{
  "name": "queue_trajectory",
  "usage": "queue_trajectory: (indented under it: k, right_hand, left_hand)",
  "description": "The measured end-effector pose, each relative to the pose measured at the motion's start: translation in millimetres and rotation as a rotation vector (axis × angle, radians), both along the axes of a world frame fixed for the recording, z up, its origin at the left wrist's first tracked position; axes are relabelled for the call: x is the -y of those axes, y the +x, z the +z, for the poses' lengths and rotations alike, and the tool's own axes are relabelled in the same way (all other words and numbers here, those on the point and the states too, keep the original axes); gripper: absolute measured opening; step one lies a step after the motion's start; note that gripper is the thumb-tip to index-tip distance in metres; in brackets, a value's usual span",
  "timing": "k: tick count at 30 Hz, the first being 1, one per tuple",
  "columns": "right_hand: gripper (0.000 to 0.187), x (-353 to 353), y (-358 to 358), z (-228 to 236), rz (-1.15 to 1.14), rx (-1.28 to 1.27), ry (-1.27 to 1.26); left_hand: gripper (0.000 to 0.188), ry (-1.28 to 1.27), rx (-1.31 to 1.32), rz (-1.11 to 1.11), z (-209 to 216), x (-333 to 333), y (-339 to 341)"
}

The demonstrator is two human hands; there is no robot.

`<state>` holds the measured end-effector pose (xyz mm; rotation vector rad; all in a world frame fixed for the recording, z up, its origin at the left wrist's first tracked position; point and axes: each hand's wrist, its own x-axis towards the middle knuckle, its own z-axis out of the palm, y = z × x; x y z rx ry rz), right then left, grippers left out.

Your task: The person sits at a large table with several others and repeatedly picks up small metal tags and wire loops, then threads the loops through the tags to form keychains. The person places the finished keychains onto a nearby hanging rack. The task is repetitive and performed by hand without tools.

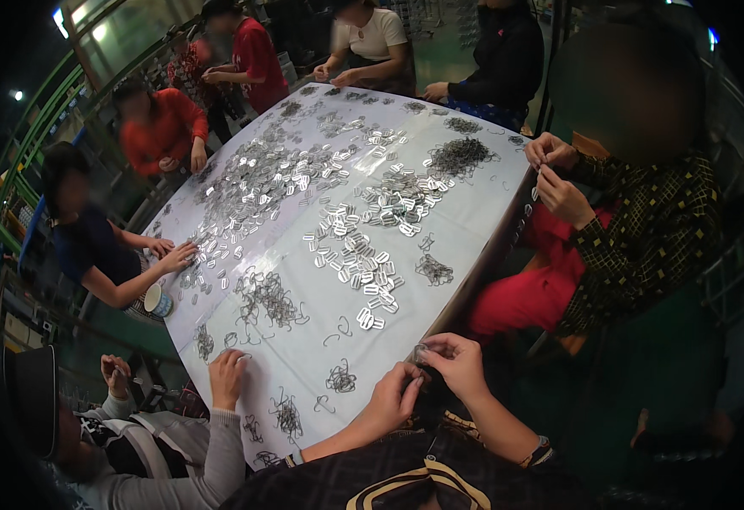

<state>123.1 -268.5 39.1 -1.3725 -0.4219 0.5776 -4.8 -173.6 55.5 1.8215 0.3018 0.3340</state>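
My left hand (393, 393) and my right hand (455, 361) meet at the near right edge of a white-covered table (465, 225). Together they pinch a small silvery metal buckle (421, 353) between the fingertips. Just left of my hands lie small bunches of thin wire hooks (340, 377). A trail of flat silvery buckles (363, 263) runs up the table's middle from near my hands.
Several other people sit around the table. One in a dark patterned top (653, 229) works at the right, another in a grey sleeve (226, 382) at the lower left. A dark heap of wire hooks (460, 155) lies at the far right.
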Motion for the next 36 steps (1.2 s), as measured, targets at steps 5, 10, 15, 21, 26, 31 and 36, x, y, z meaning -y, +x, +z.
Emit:
queue_trajectory:
  k: [5,10,15,21,26,31,36]
  right_hand:
    - [0.013,13.6,-9.4,32.0,-0.029,0.134,-0.073]
    - [0.013,16.0,-17.7,36.1,-0.052,0.305,-0.133]
    - [0.014,19.9,-23.1,31.3,-0.086,0.311,-0.111]
    - [0.014,21.9,-27.8,34.0,-0.133,0.465,-0.127]
    - [0.014,25.9,-27.3,39.4,-0.148,0.589,-0.125]
    - [0.013,30.7,-25.5,37.9,-0.154,0.546,-0.123]
    - [0.013,29.9,-26.3,36.7,-0.103,0.505,-0.135]
  left_hand:
    - [0.011,0.089,0.058,0.083,-7.6,6.0,1.8]
    - [0.011,0.025,0.027,0.123,-10.8,10.2,-3.4]
    - [0.011,-0.018,0.033,0.117,-12.8,10.7,-2.3]
    - [0.013,0.011,-0.082,0.051,-5.0,6.9,-4.9]
    - [0.006,0.262,0.030,0.117,-9.7,-31.9,-4.4]
    - [0.007,0.930,-0.314,0.418,-33.1,-120.6,-15.4]
    - [0.008,1.130,-0.513,0.354,-59.4,-148.0,-17.7]
